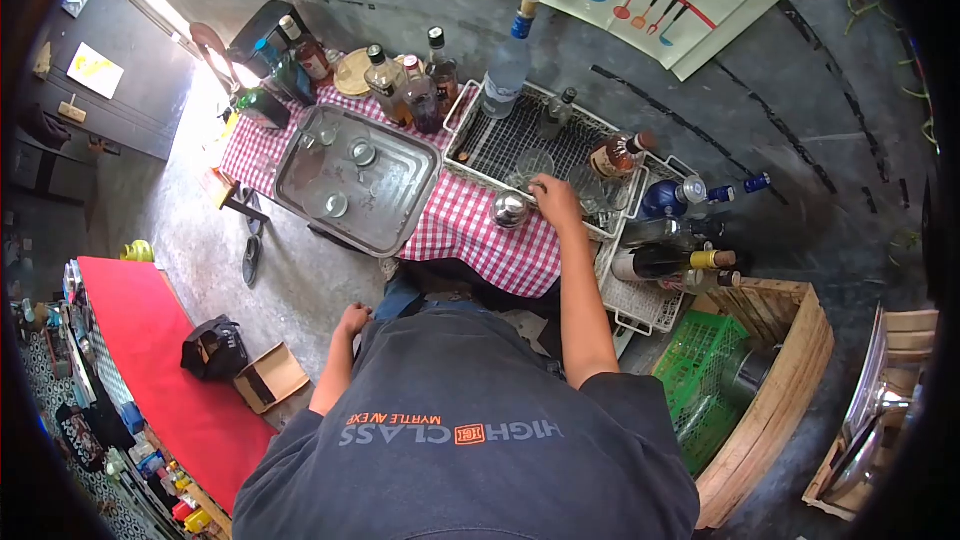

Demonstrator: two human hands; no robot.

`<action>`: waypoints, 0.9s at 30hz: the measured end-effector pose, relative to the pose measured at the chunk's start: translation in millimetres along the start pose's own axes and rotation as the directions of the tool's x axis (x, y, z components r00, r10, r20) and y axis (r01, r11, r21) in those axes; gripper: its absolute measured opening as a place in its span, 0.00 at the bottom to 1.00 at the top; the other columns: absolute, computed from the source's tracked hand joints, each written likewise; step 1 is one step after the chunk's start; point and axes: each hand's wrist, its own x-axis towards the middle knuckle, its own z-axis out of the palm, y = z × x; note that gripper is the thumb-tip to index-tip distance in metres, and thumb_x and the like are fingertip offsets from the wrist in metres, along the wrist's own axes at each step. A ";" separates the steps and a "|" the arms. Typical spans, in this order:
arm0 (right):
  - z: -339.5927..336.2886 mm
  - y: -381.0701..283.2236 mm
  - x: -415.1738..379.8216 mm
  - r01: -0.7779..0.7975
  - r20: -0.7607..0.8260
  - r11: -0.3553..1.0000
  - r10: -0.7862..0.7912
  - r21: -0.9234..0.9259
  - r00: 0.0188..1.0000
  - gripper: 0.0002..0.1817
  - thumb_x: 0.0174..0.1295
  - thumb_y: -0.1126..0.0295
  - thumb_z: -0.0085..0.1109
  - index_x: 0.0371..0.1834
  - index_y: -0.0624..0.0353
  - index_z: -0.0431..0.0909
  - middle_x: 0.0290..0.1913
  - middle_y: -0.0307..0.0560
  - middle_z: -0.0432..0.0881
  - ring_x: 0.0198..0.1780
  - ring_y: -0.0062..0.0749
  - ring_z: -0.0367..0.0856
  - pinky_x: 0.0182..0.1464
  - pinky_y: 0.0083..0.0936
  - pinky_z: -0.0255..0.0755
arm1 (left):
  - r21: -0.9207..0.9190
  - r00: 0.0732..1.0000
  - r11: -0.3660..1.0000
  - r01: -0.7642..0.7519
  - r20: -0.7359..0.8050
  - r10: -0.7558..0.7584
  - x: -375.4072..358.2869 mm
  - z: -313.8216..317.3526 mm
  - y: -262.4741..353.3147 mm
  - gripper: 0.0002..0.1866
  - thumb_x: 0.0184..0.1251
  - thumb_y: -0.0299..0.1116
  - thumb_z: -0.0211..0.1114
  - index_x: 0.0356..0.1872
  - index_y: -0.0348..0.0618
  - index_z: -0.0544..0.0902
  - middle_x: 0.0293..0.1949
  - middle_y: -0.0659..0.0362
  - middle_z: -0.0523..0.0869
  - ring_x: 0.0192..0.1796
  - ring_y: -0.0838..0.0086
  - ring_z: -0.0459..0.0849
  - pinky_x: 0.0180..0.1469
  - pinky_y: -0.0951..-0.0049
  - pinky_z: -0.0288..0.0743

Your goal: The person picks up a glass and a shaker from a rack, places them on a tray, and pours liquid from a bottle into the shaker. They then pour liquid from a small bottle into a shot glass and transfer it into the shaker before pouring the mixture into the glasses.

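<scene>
My right hand (556, 200) reaches over the front edge of a white wire basket (470, 176). Its fingers are closed at the near side of a clear drinking glass (534, 164) in the basket. Just left of this hand, a shiny round metal vessel (510, 208) stands on the red-and-white checked cloth (470, 230). My left hand (354, 319) hangs low at my side, away from the table, its fingers curled with nothing visible in them.
A metal tray (293, 190) with several glasses lies to the left. Bottles (385, 85) stand behind it. A tall clear bottle (507, 70) and a brown bottle (618, 154) stand in the basket. More bottles (670, 262) and a wooden crate (790, 380) are at right.
</scene>
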 end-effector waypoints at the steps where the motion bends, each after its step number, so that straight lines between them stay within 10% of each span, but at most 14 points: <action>1: 0.7 -0.3 -1.2 0.001 -0.013 1.000 -0.001 0.012 1.000 0.12 0.62 0.65 0.62 0.47 0.56 0.83 0.40 0.59 0.85 0.43 0.53 0.84 0.46 0.43 0.75 | -0.053 0.999 0.997 0.049 0.021 -0.048 -10.7 -6.1 16.2 0.14 0.67 0.39 0.59 0.45 0.38 0.78 0.33 0.50 0.86 0.28 0.67 0.83 0.28 0.66 0.76; 16: -40.9 -68.4 -20.0 0.246 -0.336 0.926 -0.143 0.288 0.931 0.08 0.65 0.75 0.54 0.43 0.63 0.81 0.34 0.53 0.87 0.38 0.40 0.88 0.38 0.29 0.78 | -0.036 0.997 0.998 -0.047 0.066 0.049 -57.2 -70.5 100.6 0.14 0.70 0.39 0.59 0.46 0.39 0.77 0.34 0.55 0.84 0.32 0.68 0.85 0.33 0.68 0.78; 19: -56.9 -97.2 -46.7 0.334 -0.336 0.896 -0.230 0.294 0.913 0.09 0.63 0.77 0.56 0.44 0.62 0.82 0.35 0.54 0.87 0.38 0.40 0.88 0.39 0.29 0.78 | -0.301 0.976 0.953 -0.023 0.199 0.086 -89.3 -94.3 145.1 0.15 0.70 0.40 0.60 0.46 0.38 0.77 0.38 0.55 0.85 0.38 0.69 0.85 0.40 0.69 0.79; 27: -11.0 -174.1 -124.3 0.291 -0.133 0.790 -0.261 0.540 0.956 0.12 0.62 0.85 0.52 0.45 0.66 0.82 0.38 0.52 0.88 0.42 0.33 0.88 0.46 0.25 0.80 | -0.445 0.735 0.827 -0.343 0.421 0.531 -162.1 -137.8 282.9 0.16 0.71 0.35 0.60 0.53 0.37 0.76 0.51 0.51 0.83 0.51 0.68 0.83 0.55 0.71 0.76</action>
